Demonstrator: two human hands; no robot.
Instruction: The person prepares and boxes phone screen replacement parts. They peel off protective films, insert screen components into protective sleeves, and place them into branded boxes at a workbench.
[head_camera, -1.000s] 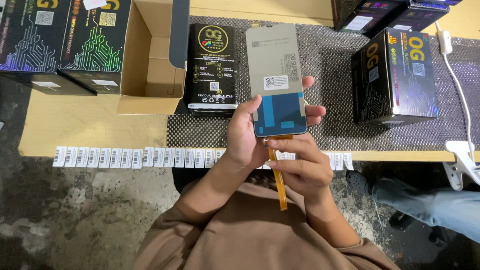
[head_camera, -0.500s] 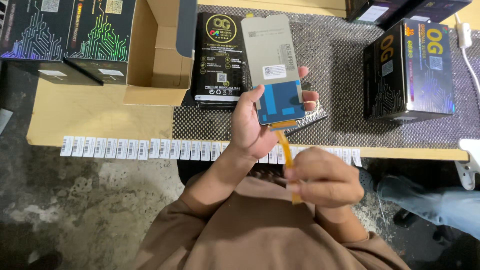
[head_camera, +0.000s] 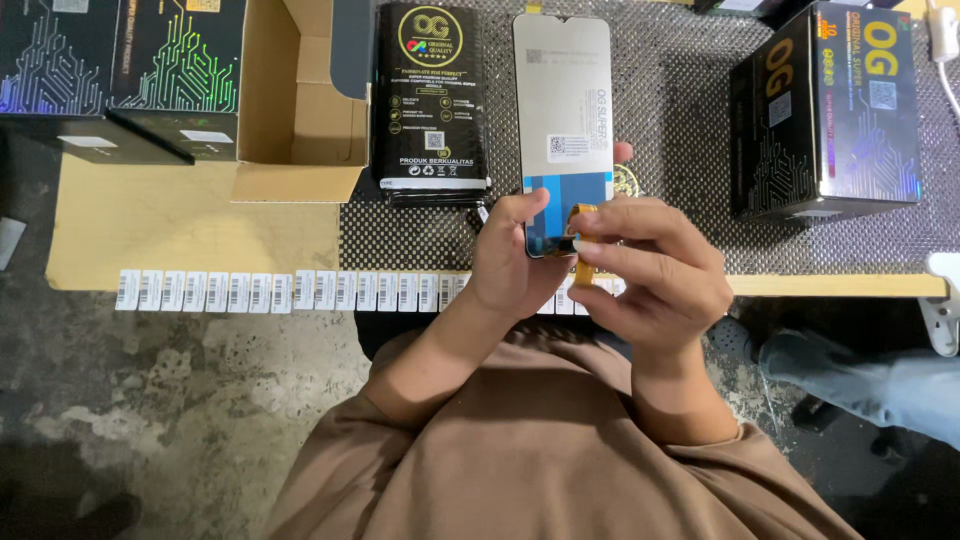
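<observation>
screen panel's lower end — behind hands

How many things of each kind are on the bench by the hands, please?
Phone screen panel, held by the left hand, with the right hand at its lower end: 1
Flat black pouch: 1
Glossy black boxes: 3
Open cardboard box: 1
Strip of barcode labels: 1
Total: 7

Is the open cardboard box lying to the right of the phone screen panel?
No, the cardboard box lies left of the screen panel, which the left hand holds.
</observation>
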